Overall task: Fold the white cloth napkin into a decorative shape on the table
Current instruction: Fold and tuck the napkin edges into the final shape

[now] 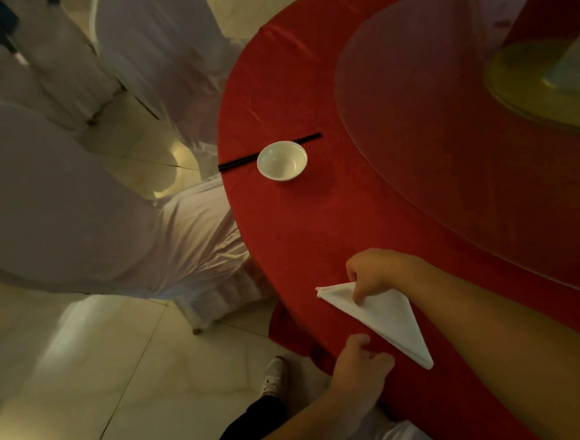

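Observation:
The white cloth napkin (pixel 390 319) lies folded into a long flat triangle near the front edge of the red table (pixel 316 218). My right hand (pixel 374 272) rests on the napkin's upper part, fingertips pressing down on the cloth near its left point. My left hand (pixel 360 362) hovers at the table's edge just left of the napkin's long folded side, fingers loosely curled and apart, holding nothing. The napkin's lower point reaches toward the right of my left hand.
A small white bowl (pixel 282 161) sits farther along the table edge with black chopsticks (pixel 270 151) behind it. A glass turntable (pixel 463 121) covers the table's middle. White-covered chairs (pixel 75 217) stand close on the left, on a tiled floor (pixel 103 370).

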